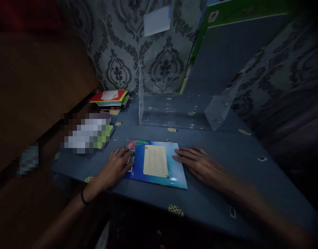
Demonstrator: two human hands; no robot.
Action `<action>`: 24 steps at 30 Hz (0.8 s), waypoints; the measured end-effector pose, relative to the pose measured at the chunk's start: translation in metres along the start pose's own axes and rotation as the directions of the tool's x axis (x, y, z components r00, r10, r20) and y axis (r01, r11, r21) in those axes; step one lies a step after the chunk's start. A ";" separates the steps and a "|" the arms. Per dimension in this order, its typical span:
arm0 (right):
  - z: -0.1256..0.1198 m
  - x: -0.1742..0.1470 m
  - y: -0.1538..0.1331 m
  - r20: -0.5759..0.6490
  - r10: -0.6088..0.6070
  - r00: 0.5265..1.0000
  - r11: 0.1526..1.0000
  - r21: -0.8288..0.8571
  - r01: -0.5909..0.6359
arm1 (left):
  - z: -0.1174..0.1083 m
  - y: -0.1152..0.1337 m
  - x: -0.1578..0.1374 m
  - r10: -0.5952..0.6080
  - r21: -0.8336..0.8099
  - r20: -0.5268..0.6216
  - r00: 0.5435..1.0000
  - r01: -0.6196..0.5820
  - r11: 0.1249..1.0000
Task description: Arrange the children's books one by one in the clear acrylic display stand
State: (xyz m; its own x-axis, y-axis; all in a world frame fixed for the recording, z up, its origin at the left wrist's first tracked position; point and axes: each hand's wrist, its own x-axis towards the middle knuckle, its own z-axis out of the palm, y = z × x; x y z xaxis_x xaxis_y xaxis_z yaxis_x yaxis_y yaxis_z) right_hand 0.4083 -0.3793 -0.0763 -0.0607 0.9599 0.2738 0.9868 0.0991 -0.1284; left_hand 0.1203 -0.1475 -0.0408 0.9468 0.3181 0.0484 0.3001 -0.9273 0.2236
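A thin blue book (174, 166) with a cream text panel lies flat near the table's front edge. Sea-themed pictures run along its left side. My left hand (118, 160), a dark band at the wrist, rests on the book's left edge with fingers stretched over it. On the opposite side, my right hand (200, 162) lies flat, its fingertips touching the right edge of the cover. Neither hand grips the book; both have their fingers extended.
Behind the book stands a clear acrylic rack (171, 119), with a large green-bordered board (226, 52) leaning at its right. A stack of books (112, 100) sits at the back left, and a blurred-out pile (88, 133) lies nearer. The patterned table (213, 214) meets a wallpapered wall.
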 end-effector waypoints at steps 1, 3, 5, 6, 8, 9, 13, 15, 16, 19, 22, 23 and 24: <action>-0.002 0.002 -0.003 0.024 0.003 1.000 1.000 -0.009 -0.003 | -0.001 0.000 0.005 0.002 0.001 -0.008 1.000 -0.002 1.000; -0.003 0.012 -0.015 0.045 0.028 0.999 0.998 -0.056 -0.026 | 0.001 -0.004 0.015 -0.017 0.000 -0.036 0.999 0.017 1.000; 0.001 0.027 -0.031 0.025 0.088 0.996 0.990 -0.114 -0.085 | 0.006 -0.010 0.023 -0.040 -0.002 -0.061 0.997 0.040 0.999; 0.003 0.037 -0.040 0.003 0.122 0.993 0.984 -0.130 -0.120 | 0.009 -0.012 0.025 -0.042 -0.005 -0.068 0.997 0.042 0.999; 0.011 0.056 -0.057 -0.038 0.163 0.986 0.978 -0.127 -0.167 | 0.013 -0.017 0.026 -0.029 -0.016 -0.071 0.997 0.028 0.999; 0.016 0.066 -0.066 -0.044 0.164 0.985 0.979 -0.111 -0.168 | 0.015 -0.018 0.025 -0.020 -0.024 -0.074 0.997 0.019 1.000; 0.034 0.105 -0.099 0.036 0.088 0.995 0.995 0.033 -0.090 | 0.023 -0.022 0.021 -0.001 -0.037 -0.135 0.991 -0.004 0.999; 0.041 0.119 -0.106 0.064 0.081 0.995 0.991 0.097 -0.087 | 0.027 -0.024 0.021 0.011 -0.027 -0.169 0.986 -0.016 0.999; 0.043 0.123 -0.107 0.068 0.079 0.995 0.989 0.115 -0.087 | 0.029 -0.024 0.021 0.019 -0.021 -0.183 0.983 -0.023 1.000; 0.045 0.120 -0.096 0.063 0.088 0.994 0.988 0.122 -0.095 | 0.031 -0.026 0.022 0.037 -0.009 -0.200 0.979 -0.040 0.999; 0.040 0.097 -0.075 0.063 0.161 0.985 0.982 0.086 -0.166 | 0.030 -0.026 0.023 0.044 -0.004 -0.185 0.982 -0.045 0.999; 0.038 0.088 -0.067 0.062 0.193 0.979 0.978 0.072 -0.198 | 0.029 -0.026 0.023 0.043 -0.002 -0.180 0.983 -0.044 0.999; 0.035 0.077 -0.059 0.056 0.229 0.972 0.971 0.061 -0.232 | 0.029 -0.027 0.023 0.041 0.002 -0.175 0.984 -0.041 0.999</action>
State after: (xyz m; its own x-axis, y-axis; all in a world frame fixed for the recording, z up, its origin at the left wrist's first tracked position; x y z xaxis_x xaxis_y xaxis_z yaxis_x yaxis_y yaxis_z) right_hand 0.3401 -0.3015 -0.0812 0.1586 0.9702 0.1832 0.9628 -0.1109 -0.2464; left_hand 0.1374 -0.1212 -0.0735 0.9234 0.3094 0.2270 0.2608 -0.9400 0.2199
